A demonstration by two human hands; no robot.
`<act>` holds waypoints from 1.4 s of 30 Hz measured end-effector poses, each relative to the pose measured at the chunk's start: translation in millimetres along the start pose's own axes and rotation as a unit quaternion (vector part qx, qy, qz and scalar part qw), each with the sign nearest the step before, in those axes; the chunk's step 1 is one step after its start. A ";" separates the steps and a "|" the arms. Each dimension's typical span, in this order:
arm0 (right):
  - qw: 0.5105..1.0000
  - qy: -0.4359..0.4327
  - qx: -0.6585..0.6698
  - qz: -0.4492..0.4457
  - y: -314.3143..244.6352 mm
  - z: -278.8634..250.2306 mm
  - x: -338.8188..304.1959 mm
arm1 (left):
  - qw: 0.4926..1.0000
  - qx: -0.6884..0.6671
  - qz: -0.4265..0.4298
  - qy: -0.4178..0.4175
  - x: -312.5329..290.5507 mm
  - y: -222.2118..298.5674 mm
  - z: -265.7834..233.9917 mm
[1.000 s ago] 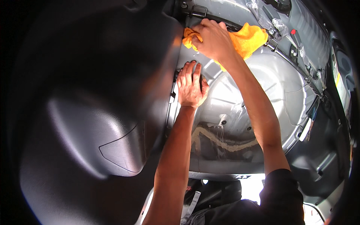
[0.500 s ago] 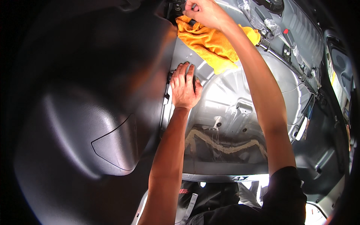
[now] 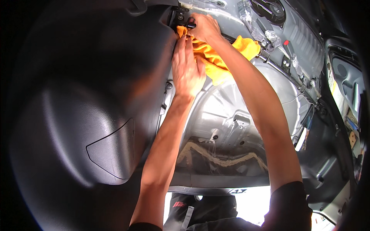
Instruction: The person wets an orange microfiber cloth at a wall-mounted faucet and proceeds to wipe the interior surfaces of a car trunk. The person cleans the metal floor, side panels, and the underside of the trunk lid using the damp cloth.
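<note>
An orange cloth (image 3: 213,63) lies bunched at the far end of the bare metal car floor (image 3: 221,127). My left hand (image 3: 188,75) rests against its left end, fingers stretched forward beside the black plastic trim panel (image 3: 111,96). The fingertips partly overlap the cloth. Just beyond, my right hand (image 3: 206,29) is closed with curled fingers at a small black part (image 3: 190,23), seemingly gripping it. That part sits beside a dark metal bracket (image 3: 178,17) at the panel's far corner. My right fingertips are partly hidden.
Along the right runs a metal bar (image 3: 283,71) with brackets. Plastic-wrapped parts (image 3: 273,36) and a red-tipped lever (image 3: 287,44) stand near it. A round black speaker-like part (image 3: 268,9) is at the far right. A white-handled tool (image 3: 301,138) lies at the right edge.
My left hand has moved forward from the bare metal to the cloth's left end. My right hand has come slightly nearer, at the black part. The view has shifted a little.
</note>
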State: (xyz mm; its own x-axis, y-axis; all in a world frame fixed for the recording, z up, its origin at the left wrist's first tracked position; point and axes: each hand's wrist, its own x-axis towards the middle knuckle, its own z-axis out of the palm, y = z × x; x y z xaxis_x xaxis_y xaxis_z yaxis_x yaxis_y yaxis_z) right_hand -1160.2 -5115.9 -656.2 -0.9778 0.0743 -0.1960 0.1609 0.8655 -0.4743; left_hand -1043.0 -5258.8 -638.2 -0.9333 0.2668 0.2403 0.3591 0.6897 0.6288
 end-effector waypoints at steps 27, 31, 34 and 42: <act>0.995 0.022 0.011 -0.092 24.7 3.3 -10.5 | 0.985 0.108 -0.122 -0.051 11.5 22.3 21.7; 0.986 0.093 -0.020 -0.138 26.3 6.1 -15.0 | 0.985 0.101 -0.137 -0.012 13.5 26.3 27.2; 0.985 0.066 0.048 -0.150 25.7 5.4 -14.2 | 0.987 0.112 -0.114 0.020 21.9 19.7 35.4; 0.956 -0.136 0.255 -0.044 35.5 1.4 35.2 | 0.980 0.128 -0.153 0.028 47.9 14.0 62.5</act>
State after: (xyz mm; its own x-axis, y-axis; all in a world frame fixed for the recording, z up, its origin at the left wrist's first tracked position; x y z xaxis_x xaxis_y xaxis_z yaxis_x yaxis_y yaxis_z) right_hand -1188.7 -5083.3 -681.2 -0.9304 -0.1802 -0.3191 0.1914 0.5036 -0.8425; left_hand -1082.5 -5194.3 -664.1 -0.9934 -0.0104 0.1146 0.0455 0.8796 0.4735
